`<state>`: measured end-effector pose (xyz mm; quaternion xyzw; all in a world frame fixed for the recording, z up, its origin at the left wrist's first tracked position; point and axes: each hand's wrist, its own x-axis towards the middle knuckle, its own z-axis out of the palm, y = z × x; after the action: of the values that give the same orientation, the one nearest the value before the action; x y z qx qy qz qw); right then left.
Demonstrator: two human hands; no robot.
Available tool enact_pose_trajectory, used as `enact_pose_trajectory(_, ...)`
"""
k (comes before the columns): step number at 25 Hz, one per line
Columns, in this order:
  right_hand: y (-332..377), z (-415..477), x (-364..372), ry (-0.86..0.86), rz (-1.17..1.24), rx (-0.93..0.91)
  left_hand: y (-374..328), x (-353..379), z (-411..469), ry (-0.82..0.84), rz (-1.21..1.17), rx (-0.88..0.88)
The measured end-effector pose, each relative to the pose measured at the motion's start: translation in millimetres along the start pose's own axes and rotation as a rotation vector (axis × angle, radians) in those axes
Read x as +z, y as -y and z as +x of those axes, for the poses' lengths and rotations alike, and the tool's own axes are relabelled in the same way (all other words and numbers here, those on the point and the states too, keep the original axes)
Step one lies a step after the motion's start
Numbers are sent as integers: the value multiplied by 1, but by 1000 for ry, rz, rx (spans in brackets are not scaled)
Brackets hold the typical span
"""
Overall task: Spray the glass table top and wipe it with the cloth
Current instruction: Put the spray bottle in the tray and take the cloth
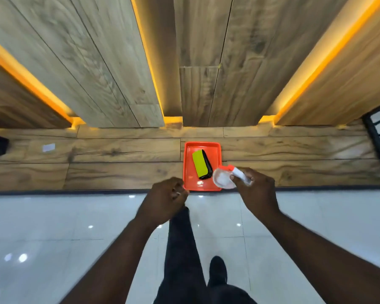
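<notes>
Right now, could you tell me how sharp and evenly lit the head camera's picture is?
In the head view, the left hand, right hand and spray bottle are motion-blurred, while the orange tray and yellow cloth look fairly sharp; the same view's wide-angle lens fans the wood panels outward, and glare spots dot the glossy floor.
</notes>
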<state>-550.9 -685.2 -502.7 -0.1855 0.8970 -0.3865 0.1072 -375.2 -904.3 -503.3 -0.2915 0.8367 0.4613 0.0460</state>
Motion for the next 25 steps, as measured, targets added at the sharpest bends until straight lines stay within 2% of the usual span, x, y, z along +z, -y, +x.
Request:
enact_pose_trajectory(4,-48,120,92,-7,-48,102,63,20,158,112,103,-50)
enact_pose_trajectory(8,-112,207,182,79,-143,198,113,72,266,284,197,-63)
enact_pose_trajectory(13,-238,319,300,189,-271,176,200,154,379,281,160,-103)
enact_pose_trajectory(17,-308,365,362,286,-291,159,256,200,425,232,132,-168)
enact_pose_trajectory(22,-336,392,386,221,-307,54,288,225,445,194,138,-188)
enact_pose_trajectory(24,-336,389,390,107,-307,157,291,228,449,185,139,-187)
enact_pose_trajectory(25,-336,377,392,24,-320,301,292,228,450,185,139,-189)
